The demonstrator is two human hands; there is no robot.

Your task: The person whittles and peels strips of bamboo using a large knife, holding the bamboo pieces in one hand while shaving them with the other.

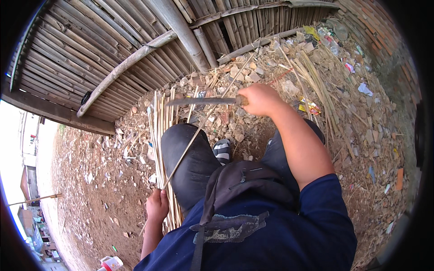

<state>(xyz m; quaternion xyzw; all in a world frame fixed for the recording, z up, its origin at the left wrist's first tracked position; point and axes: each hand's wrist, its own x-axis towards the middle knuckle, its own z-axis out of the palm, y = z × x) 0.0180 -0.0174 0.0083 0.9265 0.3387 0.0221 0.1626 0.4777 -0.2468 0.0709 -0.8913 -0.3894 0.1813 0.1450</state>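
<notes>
My right hand (pixel 261 99) is closed around the handle of a long-bladed knife (pixel 203 101), its dark blade pointing left. Passing by the blade is a long thin bamboo strip (pixel 186 151), which slants from lower left to upper right across my left knee. My left hand (pixel 157 205) grips this strip near its lower end. Beside my left leg lies a bundle of pale split bamboo strips (pixel 158 149), running under or next to my left hand. Whether the blade touches the slanting strip I cannot tell.
A bamboo-slat wall (pixel 113 58) with poles rises ahead. More long strips (pixel 318 86) lie on the rubble at right, near a brick wall (pixel 379 36). Stones and litter, including a yellow wrapper (pixel 309 107), cover the ground. A dark bag (pixel 253 180) rests on my lap.
</notes>
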